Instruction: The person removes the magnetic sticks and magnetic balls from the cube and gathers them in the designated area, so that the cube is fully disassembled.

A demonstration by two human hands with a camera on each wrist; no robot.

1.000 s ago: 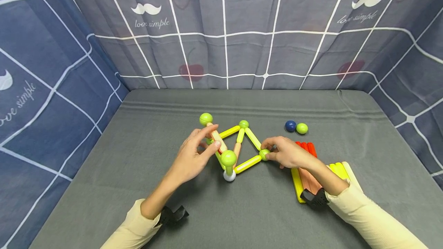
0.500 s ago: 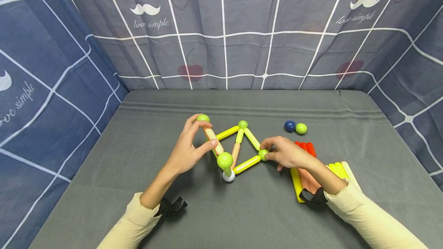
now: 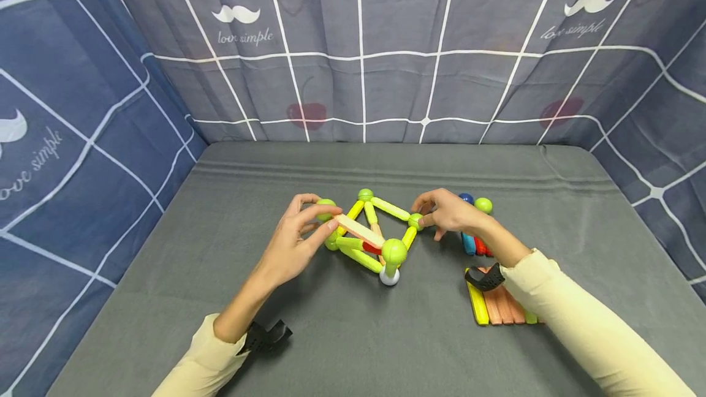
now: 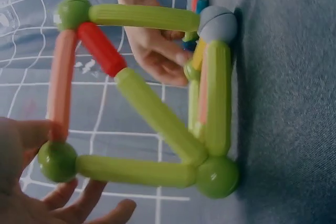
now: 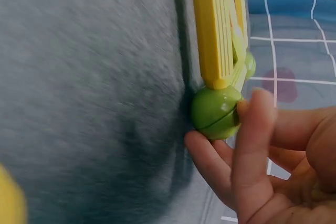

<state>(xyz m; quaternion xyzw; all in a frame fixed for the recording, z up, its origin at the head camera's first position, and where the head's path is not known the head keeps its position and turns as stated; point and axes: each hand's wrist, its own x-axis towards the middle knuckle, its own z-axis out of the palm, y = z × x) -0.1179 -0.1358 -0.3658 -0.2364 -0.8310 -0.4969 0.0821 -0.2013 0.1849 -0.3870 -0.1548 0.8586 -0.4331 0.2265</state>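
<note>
A frame of magnetic rods and balls stands on the grey table, with a flat part and an upright side. My left hand [image 3: 292, 244] pinches the upright side's peach rod [image 3: 358, 230] close to a green ball [image 4: 56, 161]. At that rod's other end sits another green ball [image 3: 394, 252], above a white ball [image 3: 389, 276] on the table. A red rod [image 4: 102, 50] and a green rod [image 4: 157, 114] form a diagonal across that side. My right hand [image 3: 449, 213] holds the green corner ball [image 5: 216, 113], where a yellow rod [image 5: 211, 30] joins it.
Right of the frame lie a blue ball [image 3: 466, 198] and a loose green ball [image 3: 483, 205]. Nearer are red and blue rods [image 3: 469, 244], partly behind the right arm, and a row of peach rods [image 3: 503, 306] with a yellow rod [image 3: 477, 302]. Checked cloth [image 3: 391, 90] hangs behind the table.
The frame has turned on the table: its white ball shifted right, its back ball left, and the right corner slid away from me. My right hand moved back with that corner; both hands keep hold.
</note>
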